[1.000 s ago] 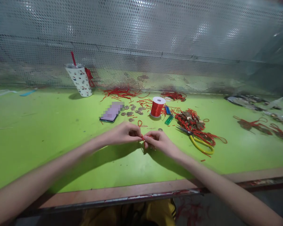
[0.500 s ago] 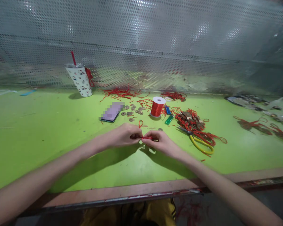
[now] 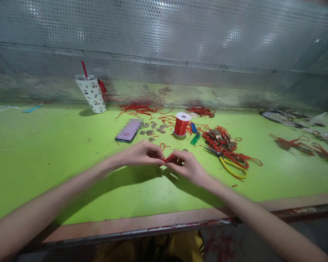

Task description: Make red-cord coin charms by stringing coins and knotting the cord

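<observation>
Knotting, as I judge, the red cord (image 3: 169, 158), I pinch it with left hand (image 3: 145, 154) and right hand (image 3: 187, 164), loop (image 3: 163, 144) toward twelve o'clock; next calls probably for even tightening.

Left hand (image 3: 144, 153), right hand (image 3: 188, 167) and slim forearms (image 3: 73, 191) are bare. Yellow clothing (image 3: 184, 245) shows at the lap, darker mid-front, with dark stripes (image 3: 201, 240) at its right side.

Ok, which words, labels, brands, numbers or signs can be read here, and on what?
No text is readable.
Phone: screen pixelated, nothing legible.
Cup: small printed figures; any lettering too small to read.
Red spool: no lettering that I can make out.
Loose coins: any markings too small to read.
</observation>
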Available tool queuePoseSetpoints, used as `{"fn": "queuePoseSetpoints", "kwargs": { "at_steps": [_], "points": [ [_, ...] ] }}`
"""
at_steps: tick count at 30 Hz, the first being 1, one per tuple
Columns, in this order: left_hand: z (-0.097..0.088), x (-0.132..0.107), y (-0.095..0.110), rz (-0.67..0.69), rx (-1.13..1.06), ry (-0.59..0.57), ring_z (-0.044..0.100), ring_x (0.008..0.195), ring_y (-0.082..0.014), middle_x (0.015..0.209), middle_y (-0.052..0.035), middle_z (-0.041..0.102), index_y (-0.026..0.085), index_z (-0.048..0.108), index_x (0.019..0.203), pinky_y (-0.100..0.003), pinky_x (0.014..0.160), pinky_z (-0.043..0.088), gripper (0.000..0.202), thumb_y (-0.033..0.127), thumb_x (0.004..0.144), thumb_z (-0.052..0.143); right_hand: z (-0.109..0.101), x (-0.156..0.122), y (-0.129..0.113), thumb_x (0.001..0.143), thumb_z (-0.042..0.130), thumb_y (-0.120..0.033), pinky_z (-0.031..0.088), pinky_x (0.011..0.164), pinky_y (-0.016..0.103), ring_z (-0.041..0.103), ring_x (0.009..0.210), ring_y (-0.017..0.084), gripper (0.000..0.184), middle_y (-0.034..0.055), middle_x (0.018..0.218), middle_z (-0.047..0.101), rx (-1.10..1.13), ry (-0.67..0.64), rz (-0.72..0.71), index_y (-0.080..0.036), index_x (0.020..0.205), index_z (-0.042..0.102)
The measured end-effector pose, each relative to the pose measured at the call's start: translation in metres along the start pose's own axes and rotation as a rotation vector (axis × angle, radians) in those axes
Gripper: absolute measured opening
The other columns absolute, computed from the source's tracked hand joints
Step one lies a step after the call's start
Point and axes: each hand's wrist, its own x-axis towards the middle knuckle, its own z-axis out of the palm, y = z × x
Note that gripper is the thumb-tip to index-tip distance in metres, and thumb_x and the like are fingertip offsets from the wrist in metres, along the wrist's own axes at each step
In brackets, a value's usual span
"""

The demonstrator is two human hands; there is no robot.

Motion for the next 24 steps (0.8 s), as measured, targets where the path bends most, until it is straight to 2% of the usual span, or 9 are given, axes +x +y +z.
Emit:
{"fn": "queuePoseSetpoints", "kwargs": {
  "at_steps": [5, 9, 11, 13, 15, 19, 24],
  "points": [
    [0.005, 0.001, 0.0, -0.005, -0.063, 0.037, 0.062, 0.065, -0.0118, 0.076, -0.0054, 0.072, 0.01, 0.075, 0.089, -0.019, 0.058, 0.046, 0.027, 0.037, 0.086, 0.073, 0.001, -0.002, 0.005, 0.091, 0.068, -0.034, 0.041, 0.062, 0.028, 0.054, 0.064, 0.015, 0.019, 0.0035, 0.074, 0.069, -0.094, 0.041, -0.124, -0.019, 0.08, 0.07],
    [0.008, 0.001, 0.002, -0.036, -0.125, 0.058, 0.058, 0.061, -0.0101, 0.071, -0.003, 0.068, 0.01, 0.074, 0.088, -0.019, 0.054, 0.042, 0.026, 0.036, 0.084, 0.073, 0.0, -0.001, 0.005, 0.09, 0.068, -0.034, 0.041, 0.06, 0.027, 0.052, 0.063, 0.014, 0.018, 0.0026, 0.072, 0.067, -0.048, 0.041, -0.076, -0.019, 0.081, 0.069],
    [0.009, 0.0, 0.002, -0.058, -0.163, 0.069, 0.058, 0.06, -0.0103, 0.069, -0.0025, 0.067, 0.01, 0.073, 0.089, -0.02, 0.054, 0.042, 0.027, 0.036, 0.083, 0.074, -0.001, -0.001, 0.003, 0.089, 0.07, -0.035, 0.042, 0.06, 0.027, 0.053, 0.064, 0.014, 0.017, 0.0037, 0.079, 0.069, 0.002, 0.041, -0.035, -0.018, 0.091, 0.069],
    [0.01, 0.0, 0.002, -0.079, -0.191, 0.085, 0.058, 0.059, -0.0105, 0.068, -0.002, 0.066, 0.01, 0.073, 0.088, -0.021, 0.055, 0.042, 0.027, 0.036, 0.082, 0.075, -0.001, -0.001, 0.001, 0.087, 0.071, -0.035, 0.044, 0.06, 0.027, 0.053, 0.066, 0.013, 0.024, 0.0054, 0.091, 0.071, 0.06, 0.042, -0.006, -0.019, 0.105, 0.068],
    [0.011, -0.001, 0.002, -0.087, -0.215, 0.099, 0.057, 0.058, -0.0105, 0.067, -0.0016, 0.065, 0.01, 0.072, 0.086, -0.022, 0.055, 0.042, 0.027, 0.037, 0.08, 0.076, -0.001, 0.0, -0.001, 0.086, 0.071, -0.034, 0.045, 0.061, 0.027, 0.054, 0.068, 0.013, 0.028, 0.0061, 0.099, 0.071, 0.109, 0.031, 0.004, -0.02, 0.11, 0.066],
    [0.013, 0.0, 0.004, -0.081, -0.261, 0.107, 0.058, 0.061, -0.0113, 0.071, -0.0027, 0.067, 0.011, 0.072, 0.085, -0.023, 0.056, 0.044, 0.03, 0.039, 0.078, 0.079, -0.002, 0.0, -0.005, 0.086, 0.071, -0.037, 0.043, 0.06, 0.029, 0.053, 0.067, 0.013, 0.021, 0.0046, 0.091, 0.069, 0.159, 0.033, 0.013, -0.02, 0.097, 0.068],
    [0.015, 0.001, 0.001, -0.076, -0.296, 0.156, 0.061, 0.065, -0.0122, 0.074, -0.0037, 0.069, 0.013, 0.072, 0.084, -0.024, 0.06, 0.047, 0.03, 0.04, 0.076, 0.081, -0.002, 0.001, -0.006, 0.083, 0.074, -0.041, 0.045, 0.06, 0.029, 0.054, 0.067, 0.014, 0.024, 0.0028, 0.085, 0.066, 0.253, 0.051, 0.056, -0.02, 0.088, 0.064]
  ]
}}
